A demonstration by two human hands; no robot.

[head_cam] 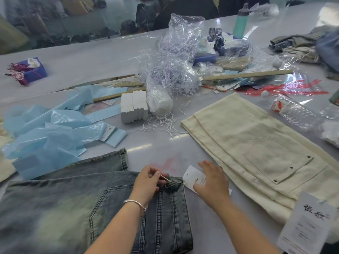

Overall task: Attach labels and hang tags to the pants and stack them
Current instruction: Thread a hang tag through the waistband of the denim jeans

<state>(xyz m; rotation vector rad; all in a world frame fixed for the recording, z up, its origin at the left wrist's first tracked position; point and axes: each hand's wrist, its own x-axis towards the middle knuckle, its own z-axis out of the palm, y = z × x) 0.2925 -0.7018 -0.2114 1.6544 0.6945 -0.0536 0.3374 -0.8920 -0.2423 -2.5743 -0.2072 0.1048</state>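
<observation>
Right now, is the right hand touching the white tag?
Touching. The head view shows the right hand lying flat on the tag, covering part of it.

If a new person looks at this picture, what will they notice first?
Near the bottom centre, the left hand pinches a white string at the belt loop of the blue jeans, while the right hand rests on a white hang tag. Cream pants lie to the right, and crumpled clear plastic bags pile up behind.

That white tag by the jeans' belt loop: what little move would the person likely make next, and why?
Probably draw the string through the belt loop and fasten it. The left hand pinches the string right at the loop on the blue jeans, while the right hand lies with straight fingers on the white hang tag beside it, so the tag looks not yet secured.
</observation>
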